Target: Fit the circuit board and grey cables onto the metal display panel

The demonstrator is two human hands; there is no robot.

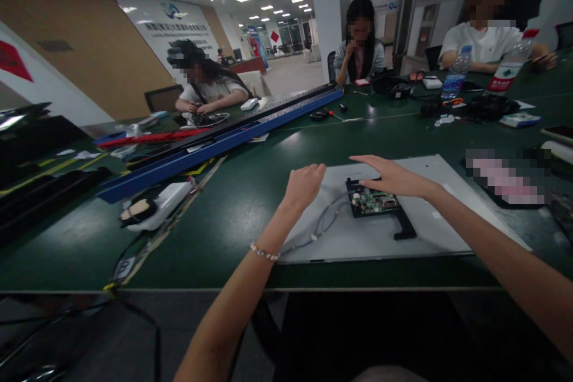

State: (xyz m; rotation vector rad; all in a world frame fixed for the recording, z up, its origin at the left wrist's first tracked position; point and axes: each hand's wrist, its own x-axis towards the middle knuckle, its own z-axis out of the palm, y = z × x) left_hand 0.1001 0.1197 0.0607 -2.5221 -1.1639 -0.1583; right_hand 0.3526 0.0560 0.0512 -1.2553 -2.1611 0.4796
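A green circuit board (373, 202) sits in a black plastic bracket (405, 228) on a pale flat panel (441, 203). Grey cables (323, 224) run from the board's left side across the panel towards its near edge. At the panel's left side is my left hand (307, 185), seen from the back with its fingers curled in. Whatever it may hold is hidden. My right hand (394, 176) is open, its fingers stretched leftwards over the far right part of the board and bracket. Whether it touches them, I cannot tell.
The panel rests on a green table (233, 215). Long blue rails (233, 140) lie across the left side, near a white device (163, 206). Bottles (457, 74) and cables stand at the far right. Several people sit around the table.
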